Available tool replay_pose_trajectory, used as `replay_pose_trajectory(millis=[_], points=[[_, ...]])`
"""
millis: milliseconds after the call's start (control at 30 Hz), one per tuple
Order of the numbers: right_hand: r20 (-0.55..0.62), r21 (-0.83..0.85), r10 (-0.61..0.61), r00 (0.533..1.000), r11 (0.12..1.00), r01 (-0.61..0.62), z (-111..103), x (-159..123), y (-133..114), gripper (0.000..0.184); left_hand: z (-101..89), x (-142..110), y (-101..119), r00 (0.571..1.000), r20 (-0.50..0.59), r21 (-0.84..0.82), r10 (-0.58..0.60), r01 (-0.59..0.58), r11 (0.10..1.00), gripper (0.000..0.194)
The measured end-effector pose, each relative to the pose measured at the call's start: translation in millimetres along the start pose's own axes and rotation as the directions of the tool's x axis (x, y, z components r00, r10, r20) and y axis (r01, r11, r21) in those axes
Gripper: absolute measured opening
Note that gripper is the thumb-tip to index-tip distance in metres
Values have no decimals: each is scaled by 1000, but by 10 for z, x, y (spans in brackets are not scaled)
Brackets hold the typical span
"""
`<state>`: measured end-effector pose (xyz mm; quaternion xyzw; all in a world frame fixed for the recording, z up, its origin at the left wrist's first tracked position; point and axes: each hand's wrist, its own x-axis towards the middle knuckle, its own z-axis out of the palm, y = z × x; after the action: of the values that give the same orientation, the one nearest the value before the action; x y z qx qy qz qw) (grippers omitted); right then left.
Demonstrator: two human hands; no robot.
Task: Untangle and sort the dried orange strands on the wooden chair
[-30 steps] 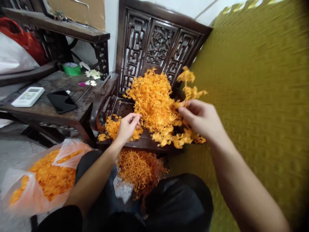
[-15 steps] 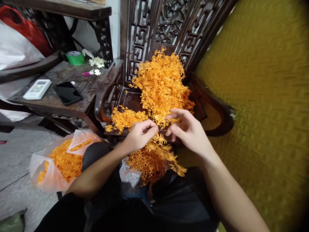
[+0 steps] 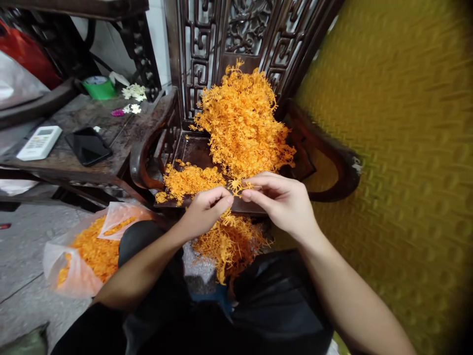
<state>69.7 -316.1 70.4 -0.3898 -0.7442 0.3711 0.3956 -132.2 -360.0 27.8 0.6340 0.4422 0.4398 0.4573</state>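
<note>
Two hands, left [image 3: 209, 209] and right [image 3: 283, 199], pinch spindly, branching orange sprigs [image 3: 236, 186]; fingertips partly hide the stems.

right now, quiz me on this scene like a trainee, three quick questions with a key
1. True or false: the large orange heap and the small orange heap both sit on the dark wooden chair.
2. What colour is the tape roll? a) red b) green c) white
3. Fill in: of the person's two hands, the ____ one is nearer to the black phone.

Key: 1 true; 2 b; 3 left.
</note>
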Motion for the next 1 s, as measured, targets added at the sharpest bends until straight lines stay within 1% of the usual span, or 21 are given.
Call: replay_pose_trajectory(millis=[67,100,200,233,267,300,333,400,467,533,567,600,633,667,700,733,767,800,867,933,1000], points=[[-50,45,35,998,998,-33,-59,33,-11,3,-27,-16,9,999,48,-22,12,-11,1000,31],[-112,91,55,992,995,-45,-117,57,-6,5,-44,-25,12,997,72,-45,8,-4,999,33],[-367,293,110,924,956,3,-355,120,43,15,-92,-53,18,992,119,-101,-34,47,994,34],[-380,358,139,915,934,7,-421,124,58,19,-99,-61,19,989,141,-100,-47,61,993,35],[-304,413,178,936,910,-39,-464,114,68,21,-100,-65,20,984,169,-81,-54,68,994,36],[-164,447,219,962,886,-126,-477,92,72,23,-94,-66,21,979,197,-46,-55,65,997,38],[21,444,260,965,863,-242,-458,61,71,23,-81,-65,22,974,220,3,-52,53,999,38],[343,372,305,888,824,-427,-348,-8,59,26,-43,-55,28,969,246,127,-30,-1,992,37],[484,296,318,815,817,-495,-210,-47,56,29,-8,-42,40,967,256,247,-1,-65,967,33],[490,241,332,806,837,-491,-133,-36,79,32,6,-33,58,963,269,310,8,-95,946,31],[440,226,338,832,855,-467,-136,-14,103,32,3,-29,66,963,271,307,1,-88,948,30],[339,222,336,879,879,-421,-170,16,135,31,-6,-25,69,962,272,280,-17,-62,958,29],[179,236,310,934,908,-346,-228,48,172,29,-19,-20,67,963,267,232,-44,-20,973,28],[-7,263,263,965,931,-252,-302,80,212,27,-31,-12,56,964,254,166,-75,33,986,27],[-191,297,213,958,943,-150,-379,107,252,24,-42,-1,36,968,227,90,-112,93,992,26],[-327,346,181,927,936,-60,-446,124,290,22,-48,15,8,970,189,7,-153,154,988,25],[-338,423,199,920,905,-41,-489,129,322,23,-49,35,-26,971,141,-79,-195,208,975,24],[-269,500,250,930,862,-87,-499,121,347,33,-46,57,-63,969,86,-168,-234,245,955,24],[1,606,374,928,738,-298,-417,76,372,46,-36,106,-134,957,-3,-326,-292,275,905,24],[205,642,452,868,607,-468,-240,19,371,40,-30,150,-180,947,-62,-420,-314,261,869,25],[284,668,477,831,524,-529,-48,-24,367,31,-31,179,-191,941,-100,-458,-325,246,854,27]])
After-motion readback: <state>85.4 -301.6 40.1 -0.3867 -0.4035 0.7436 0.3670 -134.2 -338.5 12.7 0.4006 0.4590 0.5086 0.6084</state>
